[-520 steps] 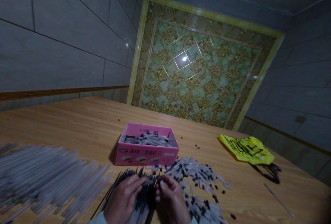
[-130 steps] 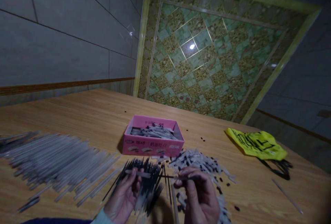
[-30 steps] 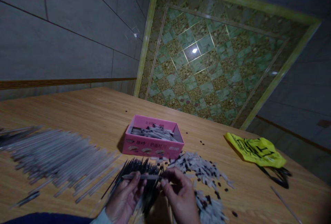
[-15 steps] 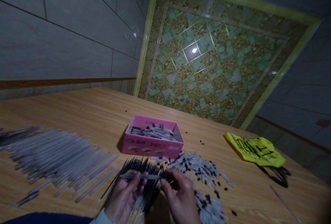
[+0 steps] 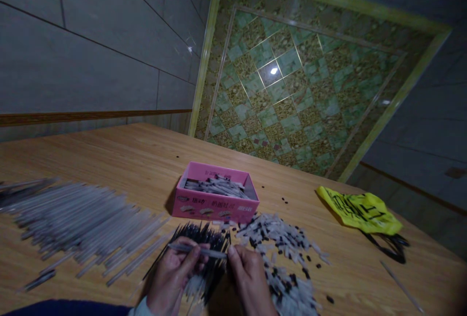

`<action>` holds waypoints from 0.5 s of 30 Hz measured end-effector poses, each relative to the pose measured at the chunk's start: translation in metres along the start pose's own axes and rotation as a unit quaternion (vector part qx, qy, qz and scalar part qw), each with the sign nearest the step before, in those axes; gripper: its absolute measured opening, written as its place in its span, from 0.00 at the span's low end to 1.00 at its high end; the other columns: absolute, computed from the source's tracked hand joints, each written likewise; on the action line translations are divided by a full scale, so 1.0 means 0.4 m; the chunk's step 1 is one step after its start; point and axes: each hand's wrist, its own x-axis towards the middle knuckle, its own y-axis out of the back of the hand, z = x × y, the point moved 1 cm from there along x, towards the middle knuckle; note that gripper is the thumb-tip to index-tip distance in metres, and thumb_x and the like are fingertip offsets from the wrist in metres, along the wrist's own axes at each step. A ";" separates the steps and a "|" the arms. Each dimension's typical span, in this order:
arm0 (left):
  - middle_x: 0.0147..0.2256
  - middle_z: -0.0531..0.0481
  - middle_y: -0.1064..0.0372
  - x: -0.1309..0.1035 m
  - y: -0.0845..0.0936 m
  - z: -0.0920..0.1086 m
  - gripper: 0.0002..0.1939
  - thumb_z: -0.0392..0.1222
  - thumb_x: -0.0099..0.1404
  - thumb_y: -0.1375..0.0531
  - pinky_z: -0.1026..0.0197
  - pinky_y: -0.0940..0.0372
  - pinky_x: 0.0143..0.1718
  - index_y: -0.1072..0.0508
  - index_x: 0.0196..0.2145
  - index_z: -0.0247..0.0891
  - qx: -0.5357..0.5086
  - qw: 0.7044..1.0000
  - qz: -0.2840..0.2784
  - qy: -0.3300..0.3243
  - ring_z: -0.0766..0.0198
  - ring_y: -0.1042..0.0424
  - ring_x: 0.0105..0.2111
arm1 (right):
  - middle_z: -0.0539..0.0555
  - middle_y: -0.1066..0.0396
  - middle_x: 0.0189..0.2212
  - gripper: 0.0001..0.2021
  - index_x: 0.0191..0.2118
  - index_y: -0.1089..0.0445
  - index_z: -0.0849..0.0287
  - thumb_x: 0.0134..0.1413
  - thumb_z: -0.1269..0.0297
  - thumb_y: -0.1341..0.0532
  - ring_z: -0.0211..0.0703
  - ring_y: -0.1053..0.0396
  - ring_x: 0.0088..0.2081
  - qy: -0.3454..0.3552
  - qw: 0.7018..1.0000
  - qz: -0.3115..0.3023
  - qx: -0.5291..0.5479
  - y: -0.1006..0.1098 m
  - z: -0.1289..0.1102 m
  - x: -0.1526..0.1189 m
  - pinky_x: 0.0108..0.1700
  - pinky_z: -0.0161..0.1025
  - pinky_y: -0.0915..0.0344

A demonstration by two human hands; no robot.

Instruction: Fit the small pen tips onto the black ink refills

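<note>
My left hand (image 5: 175, 272) pinches a thin translucent pen tube (image 5: 213, 254) between thumb and fingers. The fingers of my right hand (image 5: 250, 277) are closed at the tube's right end; any small part between them is hidden. Beneath and behind the hands lies a bundle of dark, pointed refills (image 5: 204, 233). Just beyond stands a pink box (image 5: 215, 210) with assembled-looking pens (image 5: 219, 187) inside. Right of my right hand are piles of small clear caps (image 5: 280, 238) mixed with black plugs.
Many clear tubes (image 5: 83, 223) are spread on the wooden table (image 5: 120, 155) at the left. A yellow bag (image 5: 361, 211) with dark straps lies at the right, and a single thin stick (image 5: 401, 287) is nearer the front.
My right hand has turned, its thumb now extended up along the tube's end. The tube's right end has tipped slightly down, and my left hand has shifted a little.
</note>
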 end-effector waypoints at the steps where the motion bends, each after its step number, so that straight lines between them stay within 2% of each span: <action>1: 0.24 0.50 0.26 0.002 0.001 0.002 0.17 0.38 0.39 0.30 0.67 0.35 0.23 0.34 0.25 0.35 0.003 1.000 -0.004 -0.004 0.66 0.29 0.22 | 0.46 0.50 0.15 0.23 0.17 0.42 0.59 0.57 0.50 0.52 0.34 0.50 0.20 -0.012 1.000 -0.011 0.017 0.000 0.005 0.002 0.21 0.32 0.55; 3: 0.25 0.49 0.26 0.006 0.004 0.004 0.16 0.38 0.40 0.31 0.66 0.34 0.23 0.33 0.25 0.35 0.006 1.000 -0.010 -0.011 0.66 0.28 0.22 | 0.46 0.46 0.16 0.21 0.20 0.39 0.60 0.55 0.50 0.50 0.35 0.47 0.21 -0.010 0.999 -0.022 0.040 0.006 0.002 0.006 0.22 0.31 0.53; 7: 0.24 0.50 0.26 0.011 0.009 0.004 0.17 0.37 0.39 0.30 0.66 0.34 0.24 0.33 0.25 0.35 0.001 1.000 0.010 -0.010 0.66 0.29 0.22 | 0.49 0.36 0.23 0.14 0.28 0.32 0.60 0.47 0.52 0.40 0.39 0.40 0.28 0.066 0.997 0.006 0.049 0.026 -0.026 0.007 0.28 0.31 0.45; 9: 0.23 0.51 0.26 0.009 0.008 0.004 0.17 0.38 0.38 0.30 0.66 0.35 0.24 0.33 0.25 0.35 0.001 1.000 0.015 -0.008 0.66 0.29 0.22 | 0.49 0.36 0.22 0.14 0.25 0.32 0.59 0.49 0.53 0.41 0.39 0.40 0.27 0.074 0.997 0.010 0.032 0.027 -0.032 0.004 0.28 0.31 0.46; 12: 0.23 0.51 0.26 0.007 0.003 0.005 0.17 0.38 0.38 0.30 0.66 0.35 0.23 0.33 0.25 0.35 0.004 1.000 0.008 -0.001 0.66 0.29 0.22 | 0.48 0.41 0.16 0.20 0.18 0.35 0.60 0.54 0.53 0.47 0.36 0.43 0.21 0.049 0.999 -0.001 -0.008 0.021 -0.024 0.002 0.24 0.31 0.49; 15: 0.23 0.50 0.26 0.008 0.002 0.007 0.17 0.38 0.37 0.30 0.66 0.35 0.23 0.33 0.24 0.35 0.004 1.000 0.009 0.004 0.66 0.28 0.22 | 0.48 0.39 0.17 0.17 0.21 0.35 0.60 0.53 0.53 0.45 0.36 0.42 0.22 0.042 0.998 -0.009 -0.046 0.019 -0.018 0.001 0.24 0.31 0.50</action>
